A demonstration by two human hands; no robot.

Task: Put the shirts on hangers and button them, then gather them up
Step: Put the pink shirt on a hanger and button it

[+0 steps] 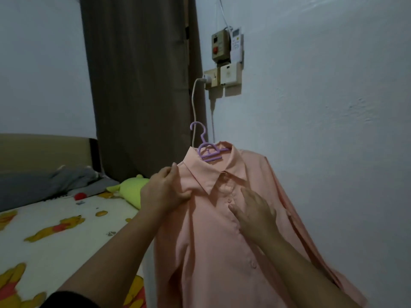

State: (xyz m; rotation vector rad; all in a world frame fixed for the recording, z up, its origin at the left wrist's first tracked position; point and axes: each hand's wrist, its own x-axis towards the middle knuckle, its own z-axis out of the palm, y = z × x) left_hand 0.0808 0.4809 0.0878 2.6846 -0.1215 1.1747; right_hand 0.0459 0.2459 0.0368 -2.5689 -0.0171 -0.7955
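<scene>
A peach-pink collared shirt (213,252) hangs in front of me on a purple plastic hanger (208,150), whose hook sticks up out of the collar. My left hand (165,192) grips the shirt's left shoulder just beside the collar, thumb and fingers curled round the fabric. My right hand (255,213) lies over the button placket below the collar with its fingers spread and fairly straight, touching the cloth. Buttons show along the placket above and below that hand.
A bed (66,232) with a cartoon-bear sheet lies to the left, with a grey pillow (51,183) and a green plush toy (131,185) on it. Behind hang a brown curtain (138,85) and wall sockets with a white cable (194,107). A pale wall (333,107) fills the right.
</scene>
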